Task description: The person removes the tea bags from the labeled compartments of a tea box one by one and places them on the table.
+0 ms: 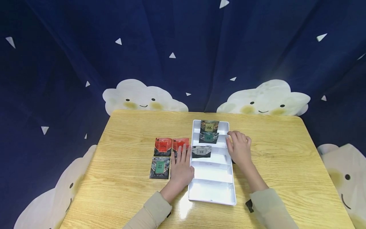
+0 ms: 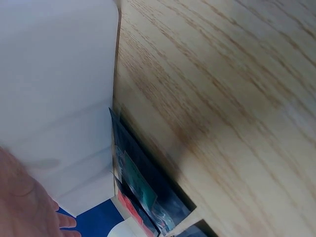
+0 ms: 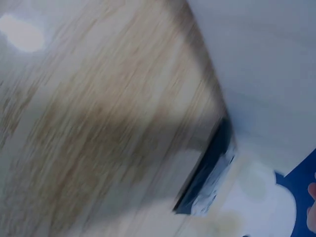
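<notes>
The white divided tray [image 1: 211, 192] lies on the table between the hands. Three packets rest in its far part: a yellow-labelled one [image 1: 210, 126], a green-labelled one [image 1: 209, 137] and a silver-grey one [image 1: 201, 151]. To the tray's left, my left hand [image 1: 181, 168] spreads its straight fingers over a red packet [image 1: 180, 143], partly hiding it. Beside that are another red packet [image 1: 163, 146] and a green-labelled packet [image 1: 159, 167]. My right hand [image 1: 240, 149] is at the tray's right rim, fingers loosely bent, with nothing visible held.
A dark packet [image 3: 205, 173] lies beside the tray's right wall, mostly hidden under the right hand in the head view. The wooden table [image 1: 123, 187] ends at a dark blue curtain [image 1: 183, 63] with cloud prints.
</notes>
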A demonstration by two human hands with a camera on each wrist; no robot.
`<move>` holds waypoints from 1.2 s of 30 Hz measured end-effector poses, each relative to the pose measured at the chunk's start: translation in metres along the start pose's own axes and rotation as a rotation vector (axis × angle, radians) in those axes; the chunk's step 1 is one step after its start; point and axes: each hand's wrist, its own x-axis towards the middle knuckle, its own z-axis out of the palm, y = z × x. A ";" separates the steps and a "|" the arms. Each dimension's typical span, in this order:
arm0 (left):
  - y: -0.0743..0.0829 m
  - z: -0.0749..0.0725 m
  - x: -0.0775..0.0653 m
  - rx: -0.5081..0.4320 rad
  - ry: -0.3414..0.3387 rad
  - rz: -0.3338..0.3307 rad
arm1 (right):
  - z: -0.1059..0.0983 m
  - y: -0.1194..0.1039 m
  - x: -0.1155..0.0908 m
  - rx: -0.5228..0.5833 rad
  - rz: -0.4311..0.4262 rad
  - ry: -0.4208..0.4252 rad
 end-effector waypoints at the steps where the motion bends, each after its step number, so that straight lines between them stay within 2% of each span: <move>1: 0.000 0.000 0.000 -0.001 0.001 0.000 | 0.000 -0.004 0.000 -0.002 -0.017 -0.015; 10: 0.000 0.000 0.000 -0.007 0.002 -0.001 | 0.007 -0.032 0.000 -0.051 -0.163 -0.110; 17: 0.001 0.000 0.001 0.007 -0.007 -0.002 | 0.015 -0.045 -0.002 -0.086 -0.243 -0.187; 21: 0.001 -0.001 0.000 0.010 -0.014 -0.003 | 0.020 -0.049 -0.003 -0.094 -0.273 -0.219; 27: 0.001 -0.001 0.001 0.012 -0.015 0.000 | 0.028 -0.052 -0.004 -0.118 -0.312 -0.220; 36: 0.001 -0.002 0.001 0.011 -0.017 -0.003 | 0.031 -0.059 -0.001 -0.127 -0.344 -0.244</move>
